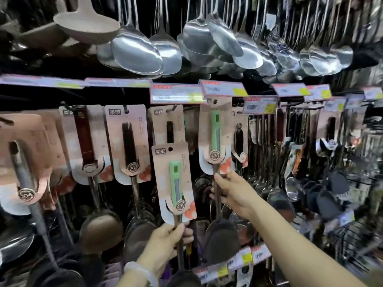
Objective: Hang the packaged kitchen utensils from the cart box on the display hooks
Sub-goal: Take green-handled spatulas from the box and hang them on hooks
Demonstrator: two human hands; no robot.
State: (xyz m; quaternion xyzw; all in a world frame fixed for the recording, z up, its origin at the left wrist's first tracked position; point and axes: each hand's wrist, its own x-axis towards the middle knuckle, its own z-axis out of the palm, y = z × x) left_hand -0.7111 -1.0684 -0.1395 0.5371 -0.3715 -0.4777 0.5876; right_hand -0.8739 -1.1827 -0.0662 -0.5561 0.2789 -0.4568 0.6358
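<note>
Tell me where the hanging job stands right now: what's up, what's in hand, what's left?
Looks done: one green-handled utensil has its card up at a hook under the price tags; the right hand grips its shaft. In hand: the left hand holds a second green-handled utensil by its shaft, its card hole free of any hook. Left: hanging that one. The cart box is out of view, so the remaining stock cannot be told.

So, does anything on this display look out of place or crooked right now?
Only one thing: the green-handled utensil on a pink card, gripped by the left hand, is off any hook and tilted, its hang hole free. The matching green-handled carded utensil, which the right hand holds by the stem, hangs at the hooks. Nothing looks damaged.
</note>
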